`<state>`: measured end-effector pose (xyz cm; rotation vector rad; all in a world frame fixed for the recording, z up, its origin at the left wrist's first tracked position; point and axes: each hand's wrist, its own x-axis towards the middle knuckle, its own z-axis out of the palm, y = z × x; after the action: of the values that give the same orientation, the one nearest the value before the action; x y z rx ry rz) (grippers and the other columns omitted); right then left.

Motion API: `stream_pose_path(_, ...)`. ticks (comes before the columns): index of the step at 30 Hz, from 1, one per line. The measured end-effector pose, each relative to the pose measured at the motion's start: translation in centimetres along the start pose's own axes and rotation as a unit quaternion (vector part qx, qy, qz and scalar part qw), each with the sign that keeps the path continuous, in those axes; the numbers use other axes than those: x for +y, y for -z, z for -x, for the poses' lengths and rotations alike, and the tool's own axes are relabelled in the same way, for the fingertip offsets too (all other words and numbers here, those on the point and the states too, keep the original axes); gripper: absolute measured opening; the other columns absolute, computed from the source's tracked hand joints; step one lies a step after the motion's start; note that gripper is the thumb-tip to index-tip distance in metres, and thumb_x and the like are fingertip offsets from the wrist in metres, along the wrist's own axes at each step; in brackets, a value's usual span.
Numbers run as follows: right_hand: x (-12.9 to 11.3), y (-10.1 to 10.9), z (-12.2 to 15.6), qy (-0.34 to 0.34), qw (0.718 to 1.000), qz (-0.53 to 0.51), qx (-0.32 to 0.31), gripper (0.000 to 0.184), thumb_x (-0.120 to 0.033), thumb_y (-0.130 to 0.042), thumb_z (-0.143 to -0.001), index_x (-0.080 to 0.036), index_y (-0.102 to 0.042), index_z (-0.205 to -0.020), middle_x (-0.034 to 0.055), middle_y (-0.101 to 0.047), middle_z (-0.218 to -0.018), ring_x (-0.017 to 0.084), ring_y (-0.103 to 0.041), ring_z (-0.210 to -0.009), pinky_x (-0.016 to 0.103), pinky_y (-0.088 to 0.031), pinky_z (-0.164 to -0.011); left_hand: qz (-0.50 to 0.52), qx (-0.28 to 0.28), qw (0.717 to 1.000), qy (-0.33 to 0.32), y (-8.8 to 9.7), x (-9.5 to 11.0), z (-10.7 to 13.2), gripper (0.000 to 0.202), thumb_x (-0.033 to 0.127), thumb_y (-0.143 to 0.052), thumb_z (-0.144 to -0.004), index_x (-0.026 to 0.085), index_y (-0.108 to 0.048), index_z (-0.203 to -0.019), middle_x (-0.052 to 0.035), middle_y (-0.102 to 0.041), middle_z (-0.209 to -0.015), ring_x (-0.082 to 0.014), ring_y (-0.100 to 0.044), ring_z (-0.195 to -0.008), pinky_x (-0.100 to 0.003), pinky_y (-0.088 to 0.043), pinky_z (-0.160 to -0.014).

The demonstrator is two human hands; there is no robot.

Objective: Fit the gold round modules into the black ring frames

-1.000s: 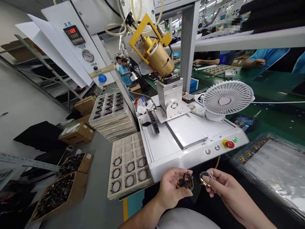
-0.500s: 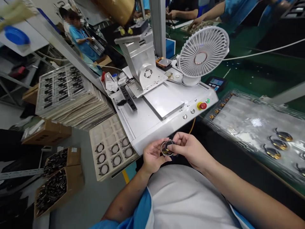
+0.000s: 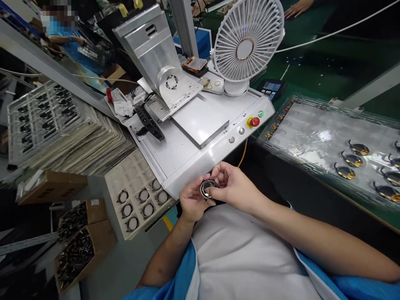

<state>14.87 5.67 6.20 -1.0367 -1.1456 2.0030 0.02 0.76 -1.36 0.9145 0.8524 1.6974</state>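
Both hands meet just in front of the white machine base (image 3: 200,160), above my lap. My left hand (image 3: 193,203) cups a small round metal ring part (image 3: 208,188) from below. My right hand (image 3: 233,186) pinches the same part from above with curled fingers. A second dark piece seems pressed into the ring, but the fingers hide most of it. To the left, a beige compartment tray (image 3: 125,183) holds several similar rings. At the right, a clear plastic tray (image 3: 315,137) carries several gold and black round parts.
On the machine base stand a metal fixture block (image 3: 150,41), a red stop button (image 3: 254,121) and a white desk fan (image 3: 246,39). Stacked trays (image 3: 56,129) and cardboard boxes of dark small parts (image 3: 75,246) lie at the left. Other people work at the back.
The view has tilted down and the hands have come together. One second ago each hand held a separate ring; now both grip one joined part close to my body.
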Motion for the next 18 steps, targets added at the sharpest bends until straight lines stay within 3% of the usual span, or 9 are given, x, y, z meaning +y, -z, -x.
stream_pose_path(8,0.0,0.0,0.0,-0.002,1.0,-0.013,-0.017,0.037,-0.014,-0.073,-0.07,-0.024,-0.044,-0.09,-0.0086,-0.063,-0.061,0.017,-0.067,-0.054,0.025,-0.048,-0.054,-0.03,-0.016,0.999,-0.014,0.2,-0.3,0.2,0.057,0.027,-0.1,-0.061,0.03,-0.08,-0.115,-0.0062,-0.082,-0.115,-0.023,-0.081,-0.096,-0.032,-0.067,-0.085)
stream_pose_path(13,0.0,0.1,-0.4,-0.022,0.998,-0.054,-0.021,0.045,-0.015,-0.079,-0.066,-0.024,-0.042,-0.089,-0.0083,-0.064,-0.062,0.014,-0.064,-0.051,0.024,-0.047,-0.053,-0.017,-0.01,1.0,-0.002,0.4,-0.8,0.4,0.063,0.026,-0.102,-0.056,0.032,-0.079,-0.115,-0.0041,-0.082,-0.114,-0.0237,-0.08,-0.1,-0.033,-0.067,-0.088)
stream_pose_path(18,0.7,0.7,-0.7,-0.061,0.996,-0.06,-0.023,0.052,-0.031,-0.09,-0.064,-0.022,-0.044,-0.086,-0.0042,-0.068,-0.062,0.012,-0.062,-0.051,0.02,-0.045,-0.05,-0.028,-0.014,0.999,0.007,0.5,-1.2,1.1,0.064,0.028,-0.101,-0.058,0.032,-0.078,-0.118,-0.0059,-0.081,-0.117,-0.026,-0.08,-0.101,-0.036,-0.067,-0.086)
